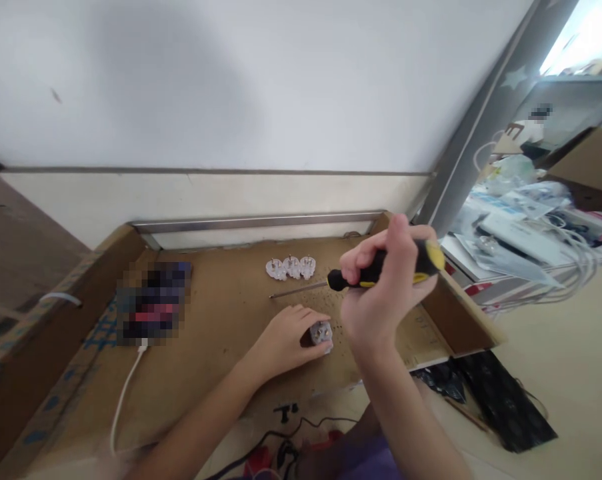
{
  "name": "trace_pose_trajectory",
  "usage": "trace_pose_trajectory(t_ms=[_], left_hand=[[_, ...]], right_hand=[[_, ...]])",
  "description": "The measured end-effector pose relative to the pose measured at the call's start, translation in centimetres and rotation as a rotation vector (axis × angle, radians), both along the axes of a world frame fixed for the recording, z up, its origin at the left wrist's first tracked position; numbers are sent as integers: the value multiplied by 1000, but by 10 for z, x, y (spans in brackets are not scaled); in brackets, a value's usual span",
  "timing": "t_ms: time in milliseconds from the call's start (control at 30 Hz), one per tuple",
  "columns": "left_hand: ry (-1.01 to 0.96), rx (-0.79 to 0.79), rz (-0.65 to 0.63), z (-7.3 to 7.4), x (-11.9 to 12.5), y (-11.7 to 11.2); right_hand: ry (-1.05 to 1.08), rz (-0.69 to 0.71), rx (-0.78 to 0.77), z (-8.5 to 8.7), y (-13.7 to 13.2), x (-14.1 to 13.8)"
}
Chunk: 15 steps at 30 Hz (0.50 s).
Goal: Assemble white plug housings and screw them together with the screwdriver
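Observation:
My left hand (291, 337) is closed around a small whitish plug (321, 331), thumb on its near side and fingers on its far side, with metal pins facing up. My right hand (388, 280) grips a black and yellow screwdriver (425, 260), raised above the cardboard. Its thin shaft (301, 291) points left, and the tip is apart from the plug. Behind it, three similar whitish plugs (291, 267) lie side by side in a row, pins upward.
A cardboard tray (221, 313) with raised side walls forms the work surface. On its left lies a blurred-out phone-like object (155, 303) with a white cable (125, 393). A white wall (281, 100) stands behind. At right, a cluttered table holds plastic bags (515, 173) and cables.

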<state>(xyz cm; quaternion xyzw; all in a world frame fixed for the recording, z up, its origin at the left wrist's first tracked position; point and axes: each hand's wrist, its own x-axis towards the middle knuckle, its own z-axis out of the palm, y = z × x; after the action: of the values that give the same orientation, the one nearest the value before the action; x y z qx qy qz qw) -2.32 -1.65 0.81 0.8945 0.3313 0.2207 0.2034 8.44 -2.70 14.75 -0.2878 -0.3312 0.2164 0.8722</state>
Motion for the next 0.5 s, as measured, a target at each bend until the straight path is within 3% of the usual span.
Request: trace_pose_trajectory(t_ms=[167,400,500], left_hand=[[-8,54,-4,-1,1,-2],[-1,66,10,4,1,-1],[7,92,10,5,0,1]], right_hand=[[14,-29,-39,-1,0,0],[-11,-291,11,27,-37,29],[12,-289,48,37,-52,47]])
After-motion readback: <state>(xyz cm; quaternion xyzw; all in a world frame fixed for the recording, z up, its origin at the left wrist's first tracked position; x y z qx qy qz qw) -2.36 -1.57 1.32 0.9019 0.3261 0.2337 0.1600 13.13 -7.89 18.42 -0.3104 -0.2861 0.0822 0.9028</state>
